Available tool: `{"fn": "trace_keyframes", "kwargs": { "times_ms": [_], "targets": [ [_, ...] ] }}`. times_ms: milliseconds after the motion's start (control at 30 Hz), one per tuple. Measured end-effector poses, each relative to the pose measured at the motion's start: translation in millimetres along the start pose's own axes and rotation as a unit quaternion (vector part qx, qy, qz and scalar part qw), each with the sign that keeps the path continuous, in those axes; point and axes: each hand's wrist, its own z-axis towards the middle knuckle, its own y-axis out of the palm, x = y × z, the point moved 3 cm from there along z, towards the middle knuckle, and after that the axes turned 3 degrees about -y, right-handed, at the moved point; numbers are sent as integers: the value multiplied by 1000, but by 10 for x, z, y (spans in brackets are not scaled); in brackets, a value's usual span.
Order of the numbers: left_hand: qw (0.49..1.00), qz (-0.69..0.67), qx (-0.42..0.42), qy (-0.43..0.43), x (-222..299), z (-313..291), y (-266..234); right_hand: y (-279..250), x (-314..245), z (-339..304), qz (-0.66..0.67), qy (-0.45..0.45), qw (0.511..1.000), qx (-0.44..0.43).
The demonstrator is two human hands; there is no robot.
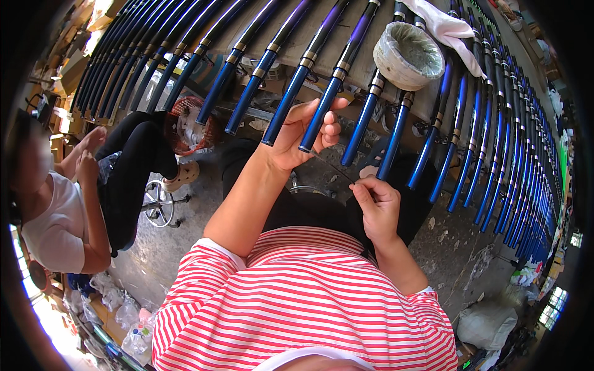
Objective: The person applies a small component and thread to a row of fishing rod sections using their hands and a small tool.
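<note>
A long row of dark fishing rods with glossy blue butt ends lies side by side, the butts jutting over the table's near edge. My left hand point(284, 145) is wrapped round the butt of one fishing rod point(320, 117) near the middle. Just right of it, my right hand point(378, 207) pinches one end of a thin dark stick or cord point(336, 168). This thin piece slants up toward the end of the held rod and my left fingers. Whether its far end touches the rod I cannot make out.
A whitish plastic-lined bowl point(396, 73) rests on the rods right of my hands, beside a white cloth point(440, 23). At left sits another person point(55, 210), near a red basket point(207, 133) and a wheeled chair base point(158, 210). Plastic bags point(486, 324) lie lower right.
</note>
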Motion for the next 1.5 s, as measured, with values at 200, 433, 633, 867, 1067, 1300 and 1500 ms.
{"fn": "trace_keyframes", "kwargs": {
  "times_ms": [200, 433, 633, 867, 1067, 1300, 1500],
  "targets": [
    [1000, -5, -21, 12, -9, 1, 16, 19, -10, 3, 3, 0, 1000, 0],
    [1000, -5, -15, 10, -6, -5, 19, 18, 8, 2, 0, 2, 1000, 0],
    [1000, 6, -2, 5, -1, -15, 58, 17, 19, 5, 6, -2, 1000, 1],
    [1000, -16, -3, -4, 31, -11, 12, -99, 10, -48, -27, 7, 1000, -3],
    [985, 135, 109, -19, -201, 94, -98, -300, -36, -168, 6, -27, 1000, 11],
    [994, 104, 7, -16, -413, 256, 59, -423, 2, -142, -8, -17, 999, 49],
    [996, 84, 20, -34, -380, 243, 32, -396, 33, -107, -12, -11, 999, 41]
  ]
}}
